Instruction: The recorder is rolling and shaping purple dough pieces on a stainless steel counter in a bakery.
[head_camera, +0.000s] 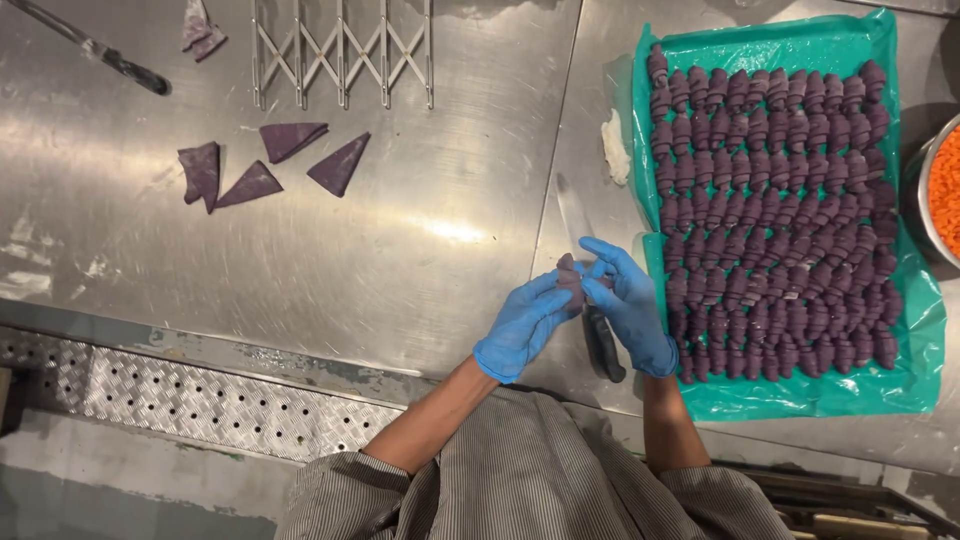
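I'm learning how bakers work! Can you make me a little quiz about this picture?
1. True or false: both hands wear blue gloves.
2. What colour is the sheet under the rolled dough pieces? A green, B red, C white.
3. How many flat dough triangles lie at the upper left, below the expanding cutter?

Key
1. True: left hand and right hand pinch one purple dough piece.
2. A: green sheet, rolled dough pieces.
3. Four: dough triangles, expanding cutter.

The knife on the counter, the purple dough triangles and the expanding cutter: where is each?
knife (603, 345), head view, on its dark handle below the hands.
purple dough triangles (340, 164), head view, middle of the rightmost triangle.
expanding cutter (342, 50), head view, on its metal lattice.
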